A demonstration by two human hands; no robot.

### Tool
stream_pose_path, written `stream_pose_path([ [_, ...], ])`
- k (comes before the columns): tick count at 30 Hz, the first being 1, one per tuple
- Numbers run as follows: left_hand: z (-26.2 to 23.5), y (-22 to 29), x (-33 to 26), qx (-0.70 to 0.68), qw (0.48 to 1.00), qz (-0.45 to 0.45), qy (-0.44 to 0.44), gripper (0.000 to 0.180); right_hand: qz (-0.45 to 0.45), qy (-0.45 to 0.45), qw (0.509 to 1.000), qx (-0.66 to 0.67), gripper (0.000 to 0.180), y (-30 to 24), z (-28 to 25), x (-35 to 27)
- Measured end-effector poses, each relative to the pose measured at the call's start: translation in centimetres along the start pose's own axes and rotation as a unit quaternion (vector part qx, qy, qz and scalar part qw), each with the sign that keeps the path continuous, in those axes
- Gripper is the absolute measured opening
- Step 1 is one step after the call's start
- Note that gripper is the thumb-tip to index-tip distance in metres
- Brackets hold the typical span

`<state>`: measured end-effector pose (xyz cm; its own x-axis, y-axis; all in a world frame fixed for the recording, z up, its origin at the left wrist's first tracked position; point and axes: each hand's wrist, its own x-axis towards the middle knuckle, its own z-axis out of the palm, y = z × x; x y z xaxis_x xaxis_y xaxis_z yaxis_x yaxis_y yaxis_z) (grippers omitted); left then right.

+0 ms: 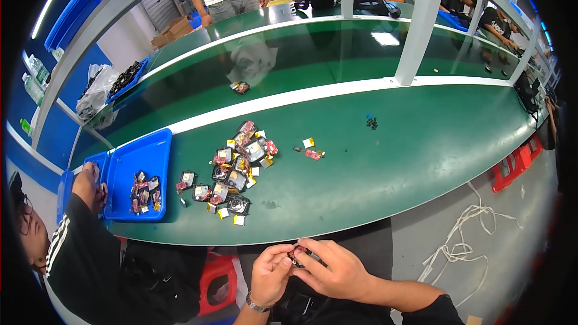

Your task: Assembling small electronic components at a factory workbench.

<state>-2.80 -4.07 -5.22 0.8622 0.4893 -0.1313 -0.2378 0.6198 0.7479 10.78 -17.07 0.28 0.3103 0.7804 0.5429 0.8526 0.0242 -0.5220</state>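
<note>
Just off the near edge of the green bench, my left hand (270, 275) and my right hand (338, 269) meet around a small black electronic housing with a red circuit board (298, 256). Fingertips of both hands pinch it, and they cover much of it. Ahead and to the left lies a pile of similar black housings (238, 180), with red boards and small silver-and-yellow battery packs. One loose red circuit board (313, 154) rests to the right of the pile, beside a small battery pack (309, 142).
A blue tray (168, 174) at left holds several more boards. Beside it a co-worker in a black sleeve (84, 229) works with both hands. Small dark parts (372, 123) lie farther right. White cable (460, 247) and a red stool (512, 165) are on the right floor.
</note>
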Motion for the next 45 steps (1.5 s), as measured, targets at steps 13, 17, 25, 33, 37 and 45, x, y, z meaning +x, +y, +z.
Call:
stream_pose_path([
  [13,-0.4,1.7,0.2,0.148,0.981,0.034,-0.120,0.033,0.060,0.163,0.984,-0.032,0.027,18.6,-7.1,19.8],
  [17,1.2,2.8,-1.5,0.162,0.983,0.006,-0.086,0.025,0.211,0.124,0.956,-0.163,0.046,28.0,-6.1,25.5],
  [25,-1.6,2.5,-2.8,0.173,0.982,-0.038,-0.068,0.024,0.277,0.051,0.904,-0.321,0.047,28.8,-0.9,28.8],
  [33,-1.8,3.4,-0.9,0.187,0.976,-0.042,-0.101,0.023,0.190,-0.040,0.971,-0.138,0.062,21.8,8.2,32.9],
  [37,-1.7,3.4,-1.1,0.193,0.976,-0.034,-0.096,0.022,0.215,-0.045,0.969,-0.113,0.063,23.0,8.8,33.6],
  [45,-2.4,2.1,-1.6,0.155,0.985,-0.045,-0.069,0.020,0.032,0.062,0.978,-0.195,0.051,21.6,6.3,30.7],
])
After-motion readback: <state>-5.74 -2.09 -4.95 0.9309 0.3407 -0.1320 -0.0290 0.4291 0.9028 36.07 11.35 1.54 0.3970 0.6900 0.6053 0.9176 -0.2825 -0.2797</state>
